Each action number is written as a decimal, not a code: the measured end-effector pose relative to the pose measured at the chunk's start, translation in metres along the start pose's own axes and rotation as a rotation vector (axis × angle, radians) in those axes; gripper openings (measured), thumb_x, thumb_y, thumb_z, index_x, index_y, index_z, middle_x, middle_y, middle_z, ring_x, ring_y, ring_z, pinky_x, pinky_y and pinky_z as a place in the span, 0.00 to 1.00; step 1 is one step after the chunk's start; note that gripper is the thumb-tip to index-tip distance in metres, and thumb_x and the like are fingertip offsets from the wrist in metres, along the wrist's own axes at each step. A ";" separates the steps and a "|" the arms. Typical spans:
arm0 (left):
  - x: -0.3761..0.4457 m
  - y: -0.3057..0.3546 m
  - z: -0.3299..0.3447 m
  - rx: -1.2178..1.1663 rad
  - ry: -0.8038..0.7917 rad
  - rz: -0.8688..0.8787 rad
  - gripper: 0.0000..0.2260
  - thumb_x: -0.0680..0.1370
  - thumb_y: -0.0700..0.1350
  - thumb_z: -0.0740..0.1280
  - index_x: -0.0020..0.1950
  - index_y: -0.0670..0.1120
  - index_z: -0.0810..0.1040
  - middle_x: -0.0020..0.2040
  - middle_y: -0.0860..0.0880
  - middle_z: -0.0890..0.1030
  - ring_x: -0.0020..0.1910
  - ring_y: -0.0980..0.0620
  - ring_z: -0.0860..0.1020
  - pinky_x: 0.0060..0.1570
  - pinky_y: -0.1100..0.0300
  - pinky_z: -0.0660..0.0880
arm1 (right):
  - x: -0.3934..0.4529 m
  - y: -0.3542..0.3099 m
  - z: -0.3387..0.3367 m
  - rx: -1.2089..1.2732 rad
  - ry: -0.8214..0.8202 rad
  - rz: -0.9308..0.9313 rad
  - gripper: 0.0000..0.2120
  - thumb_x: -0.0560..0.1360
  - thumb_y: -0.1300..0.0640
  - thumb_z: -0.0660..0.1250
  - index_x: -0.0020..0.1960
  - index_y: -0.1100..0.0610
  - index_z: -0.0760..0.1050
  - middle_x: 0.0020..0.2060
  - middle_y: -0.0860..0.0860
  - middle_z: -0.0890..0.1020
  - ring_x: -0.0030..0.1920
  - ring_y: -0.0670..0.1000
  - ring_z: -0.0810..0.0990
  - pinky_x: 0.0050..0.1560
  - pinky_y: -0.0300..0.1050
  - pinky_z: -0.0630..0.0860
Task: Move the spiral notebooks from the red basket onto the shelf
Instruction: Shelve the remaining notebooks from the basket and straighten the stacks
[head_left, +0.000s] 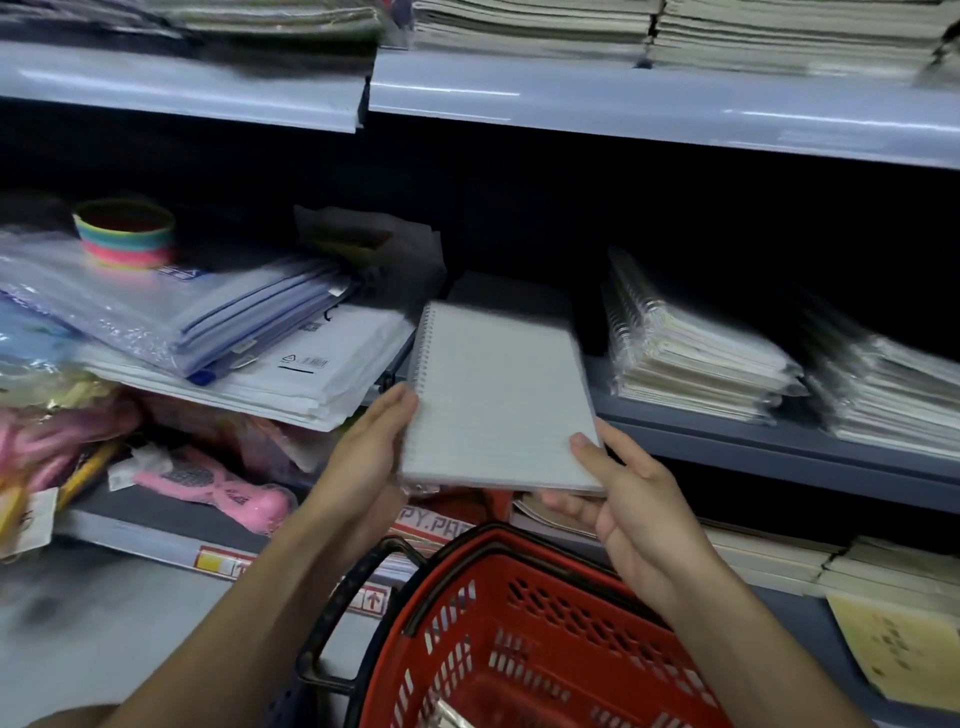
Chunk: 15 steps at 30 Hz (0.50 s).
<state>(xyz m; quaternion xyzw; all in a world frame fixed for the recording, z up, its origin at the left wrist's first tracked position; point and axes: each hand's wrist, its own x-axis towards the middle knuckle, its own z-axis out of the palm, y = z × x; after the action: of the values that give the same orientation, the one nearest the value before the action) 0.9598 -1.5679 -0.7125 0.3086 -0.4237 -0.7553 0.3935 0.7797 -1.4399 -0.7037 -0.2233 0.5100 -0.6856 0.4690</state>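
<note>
- head view: a spiral notebook (498, 400) is held up in front of the middle shelf (779, 441), above the red basket (519, 649).
- the left hand (363, 457) holds its lower left edge, fingers curled along the side just below the wire binding.
- the right hand (639, 504) pinches the lower right corner, thumb on top, fingers underneath.
- wrapped notebook stacks (691, 358) lie on the shelf to the right, apart from the held one.

**One notebook up, two hands, one basket**

Two hands, left (363, 457) and right (631, 499), hold one spiral notebook (498, 400). Below sits one red basket (519, 639). Two stacks of wrapped notebooks (691, 358) (893, 395) lie on the shelf (779, 441); one rainbow spring toy (124, 234) stands far left.
</note>
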 end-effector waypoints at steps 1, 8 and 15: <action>-0.001 -0.001 -0.001 -0.079 0.015 0.006 0.19 0.82 0.46 0.64 0.73 0.45 0.71 0.65 0.42 0.80 0.65 0.41 0.78 0.60 0.43 0.77 | 0.001 -0.001 0.000 0.037 0.013 -0.007 0.18 0.77 0.61 0.69 0.67 0.57 0.75 0.54 0.54 0.86 0.48 0.55 0.87 0.40 0.43 0.83; -0.039 -0.006 -0.001 -0.178 -0.038 0.160 0.31 0.68 0.31 0.71 0.69 0.45 0.70 0.60 0.41 0.83 0.61 0.44 0.82 0.49 0.61 0.81 | -0.016 0.015 0.000 -0.046 0.127 -0.236 0.28 0.62 0.59 0.78 0.59 0.59 0.72 0.49 0.57 0.87 0.43 0.61 0.87 0.45 0.47 0.84; 0.001 -0.007 0.006 0.048 0.266 0.329 0.16 0.73 0.36 0.75 0.59 0.45 0.78 0.49 0.41 0.85 0.44 0.44 0.86 0.48 0.48 0.81 | 0.011 0.020 0.017 -0.141 0.336 -0.347 0.12 0.72 0.63 0.74 0.54 0.61 0.77 0.35 0.59 0.85 0.30 0.57 0.84 0.29 0.43 0.82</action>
<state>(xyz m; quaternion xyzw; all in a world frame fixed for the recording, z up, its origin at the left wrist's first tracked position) 0.9523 -1.5639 -0.7158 0.3415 -0.4305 -0.6233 0.5564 0.7963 -1.4587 -0.7178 -0.2225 0.5813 -0.7462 0.2362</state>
